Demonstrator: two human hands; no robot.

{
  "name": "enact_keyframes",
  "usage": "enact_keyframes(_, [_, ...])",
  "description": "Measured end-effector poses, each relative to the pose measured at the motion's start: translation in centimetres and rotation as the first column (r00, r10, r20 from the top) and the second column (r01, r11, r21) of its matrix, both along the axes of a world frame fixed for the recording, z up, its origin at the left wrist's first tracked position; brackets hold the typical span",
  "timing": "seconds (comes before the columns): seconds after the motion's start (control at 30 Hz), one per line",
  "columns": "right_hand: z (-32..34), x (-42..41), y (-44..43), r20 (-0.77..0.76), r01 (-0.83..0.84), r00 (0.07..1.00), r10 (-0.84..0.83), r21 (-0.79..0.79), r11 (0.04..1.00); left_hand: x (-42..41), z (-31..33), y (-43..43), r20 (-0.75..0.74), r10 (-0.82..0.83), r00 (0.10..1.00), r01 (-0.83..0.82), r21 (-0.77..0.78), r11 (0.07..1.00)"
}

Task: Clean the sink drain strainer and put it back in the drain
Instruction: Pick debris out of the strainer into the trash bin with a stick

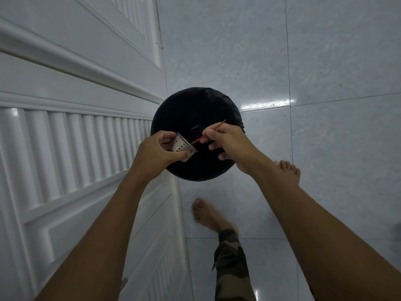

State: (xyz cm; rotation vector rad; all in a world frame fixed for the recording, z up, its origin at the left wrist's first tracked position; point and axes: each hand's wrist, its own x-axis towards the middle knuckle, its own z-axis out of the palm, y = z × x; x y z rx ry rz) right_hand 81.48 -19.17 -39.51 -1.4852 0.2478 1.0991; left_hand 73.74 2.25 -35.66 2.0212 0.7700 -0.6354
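Note:
My left hand (155,152) grips a perforated metal sink strainer (183,146), tilted on its side with its open rim turned right. My right hand (225,140) pinches a thin red stick (213,131); the stick's lower tip reaches into the strainer's mouth. Both hands hover over a round bin lined with a black bag (195,109) that stands on the floor. What lies inside the strainer is hidden.
A white panelled door (76,127) runs along the left, close to the bin. Glossy pale tiles (303,72) cover the floor. My bare feet (208,216) stand just below and right of the bin; camouflage trousers (232,263) show at the bottom.

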Motion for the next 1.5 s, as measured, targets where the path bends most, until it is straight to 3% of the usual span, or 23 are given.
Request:
enact_keyframes(0.1, [-0.5,-0.6,-1.2,0.161,-0.118,0.978,0.135,-0.115,0.986,-0.3,0.3,0.5,-0.012,-0.01,1.0,0.01,0.002,1.0])
enact_keyframes(0.23, [-0.2,-2.0,0.0,0.394,0.035,0.917,0.056,-0.22,0.975,-0.4,0.2,-0.1,-0.034,0.003,0.999,-0.003,-0.001,1.0])
enact_keyframes(0.37, [0.1,-2.9,0.5,0.347,0.081,0.937,-0.031,-0.129,0.988,-0.3,0.0,-0.6,-0.042,0.032,0.999,-0.032,0.022,0.999])
enact_keyframes(0.43, [-0.2,-3.3,0.5,0.382,0.022,0.92,0.083,-0.262,0.965,-0.2,-0.1,-0.7,-0.039,0.022,0.999,-0.021,0.028,0.999])
enact_keyframes(0.5, [-0.6,-3.2,0.2,0.441,0.089,0.889,0.122,-0.429,0.899,-0.2,-0.1,-0.7,-0.039,0.013,0.999,-0.011,0.055,0.998])
enact_keyframes(0.57, [-0.8,-3.0,0.0,0.485,0.14,0.871,0.08,-0.4,0.906,-0.2,-0.3,-0.8,-0.033,0.021,0.999,-0.018,0.09,0.996])
enact_keyframes(0.67, [-0.4,-3.5,0.4,0.48,-0.01,0.864,0.15,-0.281,0.96,-0.1,-0.6,-1.2,-0.023,0.003,1.0,-0.001,0.098,0.995])
enact_keyframes(0.73, [-0.5,-4.0,0.1,0.489,0.014,0.848,0.203,-0.405,0.914,-0.1,-0.8,-1.6,-0.026,-0.007,1.0,0.009,0.086,0.996])
enact_keyframes(0.8, [-0.6,-4.2,-0.6,0.513,0.154,0.846,0.149,-0.501,0.851,-0.4,-0.9,-2.0,-0.015,0.034,0.999,-0.032,0.094,0.995])
enact_keyframes(0.93, [0.9,-4.7,-1.2,0.566,0.137,0.803,0.187,-0.481,0.866,-1.3,-0.6,-3.4,0.09,0.105,0.99,-0.118,0.16,0.98])
enact_keyframes(1.17, [9.0,-4.1,-2.3,0.65,0.094,0.693,0.311,-0.509,0.855,-2.7,5.6,-6.7,0.293,0.176,0.94,-0.248,0.231,0.941])
enact_keyframes(1.5, [30.8,2.4,-4.2,0.756,0.032,0.54,0.37,-0.458,0.888,2.1,25.3,-10.3,0.614,0.298,0.731,-0.514,0.208,0.832])
